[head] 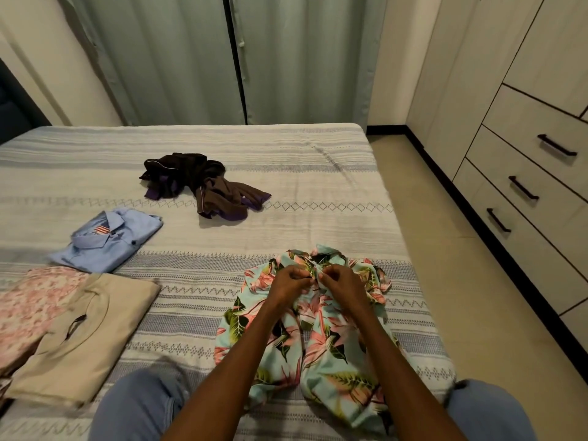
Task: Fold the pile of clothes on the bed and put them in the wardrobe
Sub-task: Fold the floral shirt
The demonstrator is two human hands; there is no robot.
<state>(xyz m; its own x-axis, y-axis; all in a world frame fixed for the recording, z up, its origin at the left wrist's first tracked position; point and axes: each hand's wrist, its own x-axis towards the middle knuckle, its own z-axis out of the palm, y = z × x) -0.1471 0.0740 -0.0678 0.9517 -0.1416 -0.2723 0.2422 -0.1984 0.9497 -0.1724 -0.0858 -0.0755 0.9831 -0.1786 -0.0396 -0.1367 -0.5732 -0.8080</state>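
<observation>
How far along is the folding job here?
Done: the blue shirt, beige top and pink patterned garment lie folded on the bed. In hand: left hand and right hand pinch the floral shirt near its collar. Left: the crumpled dark garment, then moving everything to the wardrobe.

A thin, smooth printed floral shirt [318,338] is pinched at its placket. Beneath the grip, a matt woven bedspread [286,154] is seen. Matt laminate wardrobe drawers [525,173] are fitted with dark metal handles [556,145].
</observation>
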